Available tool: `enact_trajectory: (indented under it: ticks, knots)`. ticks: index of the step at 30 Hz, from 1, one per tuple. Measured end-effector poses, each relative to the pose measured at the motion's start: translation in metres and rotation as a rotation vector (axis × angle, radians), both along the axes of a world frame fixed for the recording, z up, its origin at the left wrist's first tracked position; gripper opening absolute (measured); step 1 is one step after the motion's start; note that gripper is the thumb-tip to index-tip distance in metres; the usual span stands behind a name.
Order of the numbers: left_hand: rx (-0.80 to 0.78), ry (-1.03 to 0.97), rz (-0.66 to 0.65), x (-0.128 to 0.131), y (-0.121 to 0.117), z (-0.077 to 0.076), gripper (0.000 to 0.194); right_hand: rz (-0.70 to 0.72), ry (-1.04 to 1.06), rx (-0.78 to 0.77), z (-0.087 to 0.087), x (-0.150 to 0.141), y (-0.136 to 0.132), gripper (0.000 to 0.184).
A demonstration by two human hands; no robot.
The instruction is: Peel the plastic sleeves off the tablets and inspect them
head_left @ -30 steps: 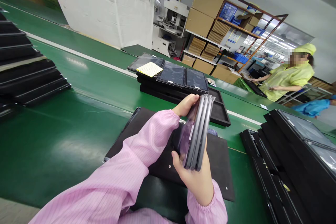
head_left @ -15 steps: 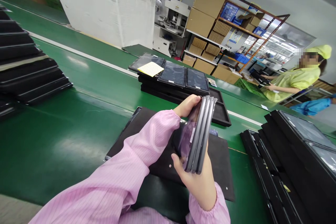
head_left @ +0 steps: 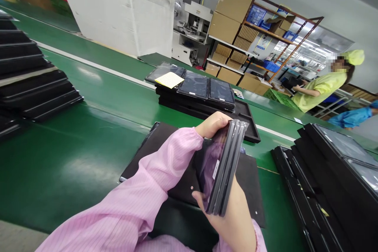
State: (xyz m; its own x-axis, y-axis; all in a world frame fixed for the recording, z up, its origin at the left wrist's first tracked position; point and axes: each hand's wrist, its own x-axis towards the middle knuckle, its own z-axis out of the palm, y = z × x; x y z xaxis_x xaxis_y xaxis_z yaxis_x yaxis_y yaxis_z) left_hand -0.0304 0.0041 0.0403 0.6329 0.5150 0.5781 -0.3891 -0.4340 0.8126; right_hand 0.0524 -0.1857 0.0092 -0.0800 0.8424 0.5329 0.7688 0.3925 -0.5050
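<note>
Between my two hands stands a stack of three screen panels point(head_left: 226, 169), thin, dark-edged and wrapped in clear film, tilted on edge with a white label on the near face. My left hand point(head_left: 214, 124) grips its far upper end, thumb over the top edge. My right hand point(head_left: 233, 212) is wrapped around the lower end, thumb on the left and the other fingers hidden behind. Underneath lies a black foam sheet point(head_left: 159, 149) on the green bench point(head_left: 97, 141). A blue edge shows just right of the stack, partly hidden.
Ahead, black trays point(head_left: 183, 102) carry more panels point(head_left: 193, 86) and a yellow paper point(head_left: 169, 80). Tray stacks stand at left point(head_left: 32, 75) and right point(head_left: 327, 181). Across the bench a person in yellow point(head_left: 325, 90) holds a dark object near a green crate point(head_left: 280, 98).
Both hands and the panel stack have come lower and a little closer to me. The person in yellow has shifted slightly left.
</note>
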Motion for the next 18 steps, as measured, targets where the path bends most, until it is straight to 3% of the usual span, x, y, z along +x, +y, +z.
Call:
enact_trajectory:
  ticks: [12,15,18]
  knots:
    - [0.080,0.062,0.040,-0.008,-0.006,-0.010,0.090,0.084,0.076,-0.220,0.001,-0.002,-0.013,0.090]
    - [0.120,0.039,0.069,-0.014,-0.006,-0.014,0.089,0.229,0.183,-0.308,0.005,0.019,-0.010,0.087]
    - [0.197,0.043,0.113,-0.025,-0.012,-0.014,0.088,0.434,0.479,-0.476,-0.011,0.049,-0.008,0.075]
